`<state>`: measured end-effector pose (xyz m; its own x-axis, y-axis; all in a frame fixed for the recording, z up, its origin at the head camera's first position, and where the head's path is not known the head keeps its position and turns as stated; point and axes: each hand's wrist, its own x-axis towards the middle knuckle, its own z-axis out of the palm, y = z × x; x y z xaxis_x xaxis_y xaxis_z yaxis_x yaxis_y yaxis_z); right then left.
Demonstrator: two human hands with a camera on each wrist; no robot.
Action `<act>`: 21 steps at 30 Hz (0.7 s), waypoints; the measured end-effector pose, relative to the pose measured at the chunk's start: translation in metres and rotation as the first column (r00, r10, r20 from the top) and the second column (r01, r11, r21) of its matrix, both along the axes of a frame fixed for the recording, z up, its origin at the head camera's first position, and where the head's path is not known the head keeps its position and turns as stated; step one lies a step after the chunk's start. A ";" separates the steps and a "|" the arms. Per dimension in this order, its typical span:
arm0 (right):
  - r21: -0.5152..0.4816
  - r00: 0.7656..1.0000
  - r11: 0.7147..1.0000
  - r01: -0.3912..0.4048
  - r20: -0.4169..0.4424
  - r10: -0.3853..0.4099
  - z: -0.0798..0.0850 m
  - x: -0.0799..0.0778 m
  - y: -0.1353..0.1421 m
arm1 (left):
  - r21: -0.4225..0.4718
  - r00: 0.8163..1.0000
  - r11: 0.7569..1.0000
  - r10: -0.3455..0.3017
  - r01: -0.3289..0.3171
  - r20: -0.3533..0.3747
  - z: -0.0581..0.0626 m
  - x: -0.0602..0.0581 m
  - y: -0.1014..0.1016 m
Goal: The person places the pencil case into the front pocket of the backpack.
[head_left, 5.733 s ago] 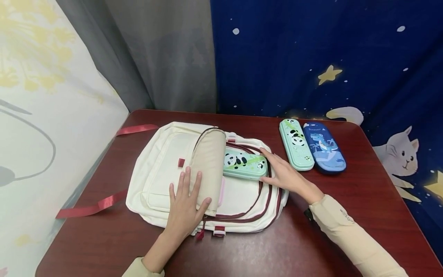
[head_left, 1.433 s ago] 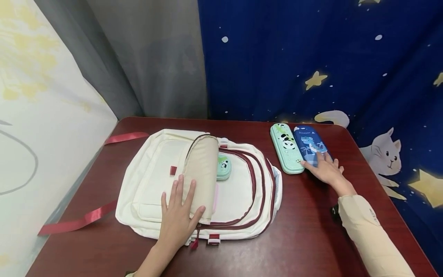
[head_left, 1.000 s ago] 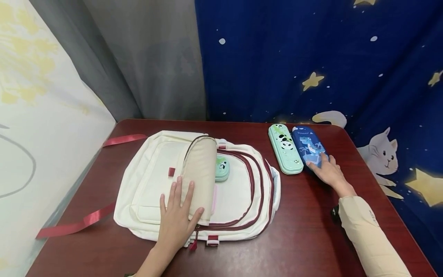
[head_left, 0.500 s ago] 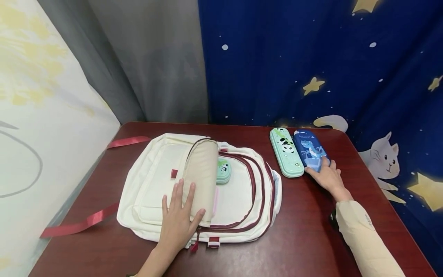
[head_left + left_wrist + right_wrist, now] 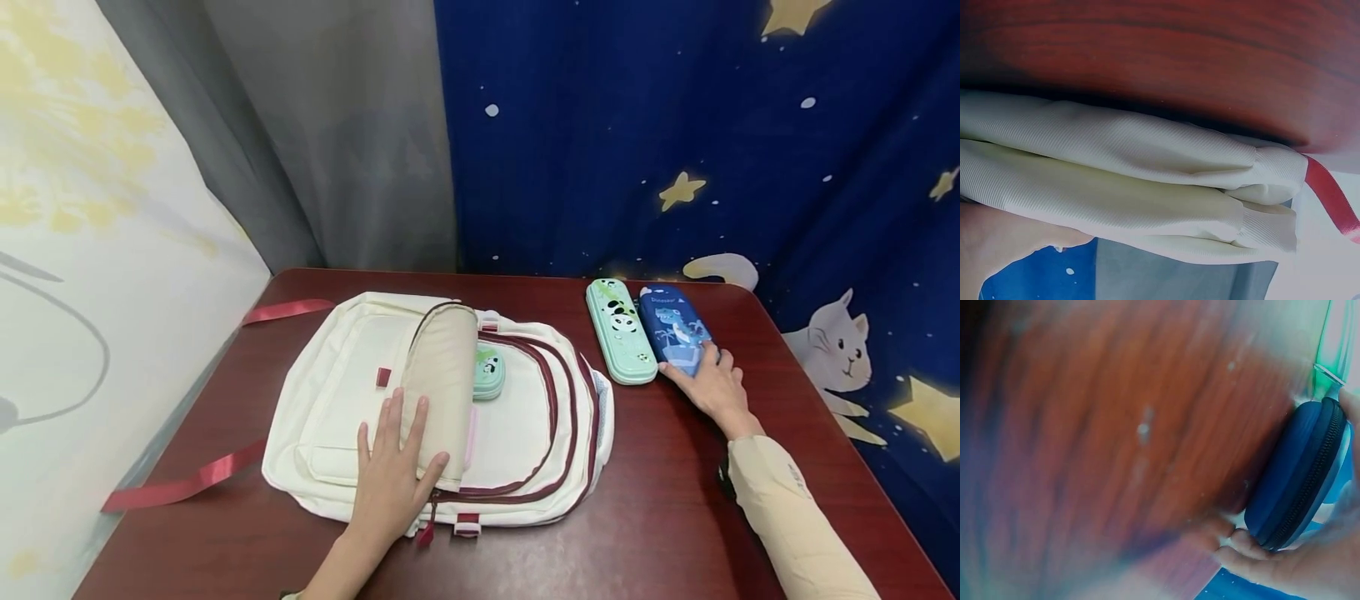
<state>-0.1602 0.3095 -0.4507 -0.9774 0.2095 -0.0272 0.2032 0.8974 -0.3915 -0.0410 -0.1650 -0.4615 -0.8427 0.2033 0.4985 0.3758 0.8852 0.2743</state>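
In the head view a cream backpack (image 5: 330, 392) with dark red zips lies on its back, its front flap (image 5: 442, 375) folded over to the left. My left hand (image 5: 390, 479) rests flat on the flap, fingers spread. A mint panda pencil case (image 5: 489, 372) sticks out from beneath the flap, most of it hidden. At the right, my right hand (image 5: 712, 387) grips the near end of a blue dinosaur pencil case (image 5: 671, 321), thumb on one side and fingers on the other. In the right wrist view the fingers (image 5: 1250, 562) curl at the zipped edge of this blue case (image 5: 1291, 481).
A second mint panda pencil case (image 5: 622, 333) lies right beside the blue one. Red straps (image 5: 187, 487) trail from the backpack's left end over the dark red table (image 5: 660, 517). Curtains and a printed wall cloth stand behind the table's far edge.
The first mint case has slid left, deeper under the flap. My right hand has left it, moved right to the blue case and now holds its near end. The left hand stays on the flap.
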 end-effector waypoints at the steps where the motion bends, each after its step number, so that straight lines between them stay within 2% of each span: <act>1: -0.006 1.000 1.000 -0.001 -0.014 0.001 0.000 0.000 0.000 | -0.001 1.000 1.000 0.002 -0.002 0.001 0.000 0.000 0.000; 6: -0.047 0.998 0.999 0.010 -0.061 -0.013 0.001 -0.002 0.000 | -0.004 1.000 1.000 0.005 -0.005 0.019 0.002 0.002 0.000; 9: -0.078 0.996 0.996 0.045 -0.076 -0.051 0.004 -0.001 0.004 | -0.004 1.000 1.000 0.000 0.000 0.029 0.002 0.002 0.002; 16: -0.155 0.986 0.981 0.115 -0.105 -0.132 0.017 0.006 0.017 | -0.012 1.000 1.000 0.007 -0.006 0.030 0.002 0.001 0.002; 21: -0.190 0.969 0.971 0.149 -0.167 -0.181 0.032 0.014 0.025 | -0.022 1.000 1.000 0.013 -0.012 0.019 0.003 0.001 0.001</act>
<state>-0.1465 0.3343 -0.4184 -0.9215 0.3761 0.0968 0.2539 0.7720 -0.5828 -0.0399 -0.1637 -0.4584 -0.8545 0.2034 0.4779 0.3594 0.8958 0.2614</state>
